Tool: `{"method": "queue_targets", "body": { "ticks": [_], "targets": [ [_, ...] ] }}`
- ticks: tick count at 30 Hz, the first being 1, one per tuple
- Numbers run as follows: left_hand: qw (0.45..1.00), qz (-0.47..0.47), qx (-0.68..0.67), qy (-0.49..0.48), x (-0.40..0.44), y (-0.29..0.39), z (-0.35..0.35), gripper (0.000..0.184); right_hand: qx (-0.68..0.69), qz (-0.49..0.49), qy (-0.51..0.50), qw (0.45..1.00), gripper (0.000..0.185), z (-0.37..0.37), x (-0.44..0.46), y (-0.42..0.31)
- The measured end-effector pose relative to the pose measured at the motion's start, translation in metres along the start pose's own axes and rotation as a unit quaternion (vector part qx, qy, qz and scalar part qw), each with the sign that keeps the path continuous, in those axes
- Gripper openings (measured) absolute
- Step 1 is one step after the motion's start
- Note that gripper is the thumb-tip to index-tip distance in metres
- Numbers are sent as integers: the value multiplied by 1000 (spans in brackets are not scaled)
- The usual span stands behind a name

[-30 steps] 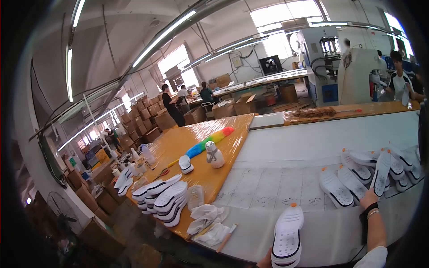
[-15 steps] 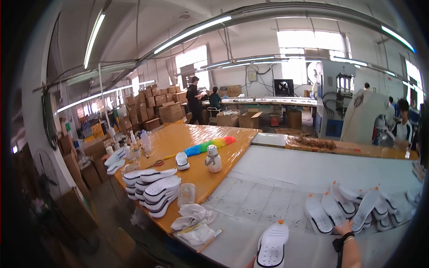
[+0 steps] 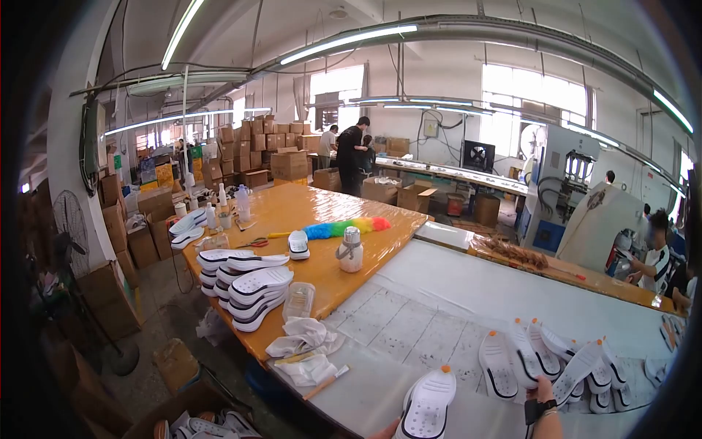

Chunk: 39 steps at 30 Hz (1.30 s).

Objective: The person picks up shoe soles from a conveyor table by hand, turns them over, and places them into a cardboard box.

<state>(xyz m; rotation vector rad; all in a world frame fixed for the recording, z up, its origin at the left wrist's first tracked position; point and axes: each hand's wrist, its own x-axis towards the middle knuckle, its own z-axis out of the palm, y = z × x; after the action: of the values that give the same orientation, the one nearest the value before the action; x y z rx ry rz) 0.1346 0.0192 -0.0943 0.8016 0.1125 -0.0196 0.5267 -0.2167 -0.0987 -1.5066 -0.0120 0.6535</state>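
Note:
At the bottom edge, my left hand [image 3: 389, 430] is mostly out of frame, its fingers against the side of a white sole [image 3: 429, 401] with a dark rim and an orange tip. My right hand [image 3: 541, 391], with a dark band at the wrist, reaches to the lower end of a white sole [image 3: 523, 353] in the group on the pale table [image 3: 439, 293]. Its fingers are bent around that end. Another sole [image 3: 499, 366] lies just left of it, and a slanted sole [image 3: 579, 372] lies to its right.
The orange table [image 3: 329, 212] holds stacked soles [image 3: 256, 285], a jar [image 3: 351, 252], a rainbow duster [image 3: 344, 228] and a clear container [image 3: 298, 300]. White cloths [image 3: 307, 340] and a brush [image 3: 325, 382] lie near the front edge. People work at the back and right.
The view has turned, shifting the tables left. My right hand has moved from the slanted sole to one farther left. My left hand remains at the front sole.

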Motion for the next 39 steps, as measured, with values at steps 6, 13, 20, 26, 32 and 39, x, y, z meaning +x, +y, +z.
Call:
{"method": "queue_targets", "body": {
  "ticks": [6,13,20,26,32,39],
  "targets": [
    [1000,7,4,6,0,1,-5,64,-267,-42,59,961,37,47,2,31],
    [1000,24,-2,9,-3,0,-11,64,-173,0,21,985,46,89,-34,-6],
    [999,36,-3,17,-10,-5,-18,64,-128,99,-11,987,69,131,-16,8],
    [999,46,-3,20,-11,-8,-24,64,-135,0,-116,984,56,146,32,27],
    [999,48,-1,24,-14,-12,-29,64,272,205,-268,901,55,170,-98,-45],
    [999,38,10,28,-22,-29,-38,64,136,169,-383,898,60,153,-228,-50]
  ]
}}
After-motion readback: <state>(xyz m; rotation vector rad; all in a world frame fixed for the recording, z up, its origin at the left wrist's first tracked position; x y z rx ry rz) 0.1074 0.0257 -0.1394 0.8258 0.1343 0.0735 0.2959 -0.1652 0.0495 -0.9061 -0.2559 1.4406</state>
